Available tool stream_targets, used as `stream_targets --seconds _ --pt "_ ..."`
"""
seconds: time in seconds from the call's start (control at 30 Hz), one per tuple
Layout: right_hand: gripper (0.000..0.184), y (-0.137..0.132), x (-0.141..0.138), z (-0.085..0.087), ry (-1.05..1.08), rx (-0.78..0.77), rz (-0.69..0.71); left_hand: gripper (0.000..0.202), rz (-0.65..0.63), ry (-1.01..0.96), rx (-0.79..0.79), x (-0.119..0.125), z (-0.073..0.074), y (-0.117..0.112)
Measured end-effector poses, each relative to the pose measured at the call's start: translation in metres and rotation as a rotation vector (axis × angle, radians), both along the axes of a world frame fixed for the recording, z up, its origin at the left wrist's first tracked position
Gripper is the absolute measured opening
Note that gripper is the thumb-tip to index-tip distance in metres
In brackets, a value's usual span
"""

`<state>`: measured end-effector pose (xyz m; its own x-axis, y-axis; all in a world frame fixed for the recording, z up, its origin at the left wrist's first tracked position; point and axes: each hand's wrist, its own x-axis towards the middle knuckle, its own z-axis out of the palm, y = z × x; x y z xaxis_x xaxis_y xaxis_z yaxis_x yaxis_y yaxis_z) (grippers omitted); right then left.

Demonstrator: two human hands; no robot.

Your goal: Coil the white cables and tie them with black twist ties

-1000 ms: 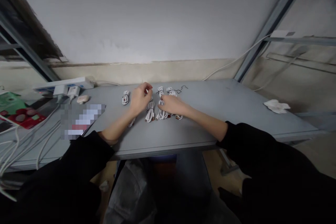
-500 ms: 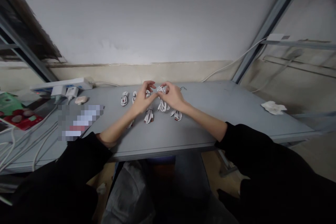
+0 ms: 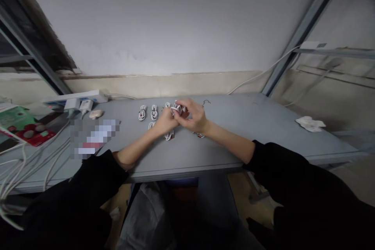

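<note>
**Grey surface (image 3: pixel 243 125), white cable bundles (image 3: pixel 142 112)**

From the head view, your right hand (image 3: pixel 195 118) is curled narrow over one bundle (image 3: pixel 177 109) near the middle of the surface, its fingers (image 3: pixel 184 106) pinched on the white loops. Your left hand (image 3: pixel 164 122) is narrow too, but its fingertips run in behind the right, so you cannot tell whether it grips as well.

Seven bundles show: the held one, three along the far side, two beside your left hand and one under your right wrist (some are half hidden, so treat seven as a close count). They look light and soft, and the loops may slide, so the coil's middle looks a surer place to take hold than a loose loop.

One thin dark wire (image 3: pixel 206 102) lies just beyond your right hand. Well to the left sit one power strip (image 3: pixel 73 99) with two white plugs (image 3: pixel 86 105), one cream-coloured lump (image 3: pixel 95 114), one blurred flat item (image 3: pixel 93 138) and one green-and-red printed package (image 3: pixel 26 129). Off to the right lies one crumpled tissue (image 3: pixel 310 124).
</note>
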<state>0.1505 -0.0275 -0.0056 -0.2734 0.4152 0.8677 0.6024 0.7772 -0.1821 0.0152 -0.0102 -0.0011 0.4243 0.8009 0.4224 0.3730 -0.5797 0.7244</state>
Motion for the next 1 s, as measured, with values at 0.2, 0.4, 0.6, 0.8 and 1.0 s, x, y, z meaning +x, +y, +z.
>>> stream_targets --seconds 0.2,0.4,0.6,0.8,1.0 --pt "0.021 0.002 0.006 0.008 -0.002 0.016 -0.025 0.026 0.077 0.178 0.125 -0.002 -0.003 -0.004" --pt "0.02 -0.004 0.005 0.002 -0.044 -0.167 -0.053 0.018 0.133 0.393 0.273 -0.003 -0.004 -0.006" --pt "0.019 -0.004 0.004 0.0 0.026 -0.241 -0.038 0.012 0.195 0.418 0.317 -0.004 -0.006 -0.004" --pt "0.025 0.003 0.014 0.011 -0.028 -0.335 0.003 0.016 0.183 0.293 0.294 -0.003 -0.01 0.0" --pt "0.041 0.043 0.051 0.02 0.088 -0.422 -0.114 0.028 0.198 0.064 0.155 0.0 -0.011 0.003"
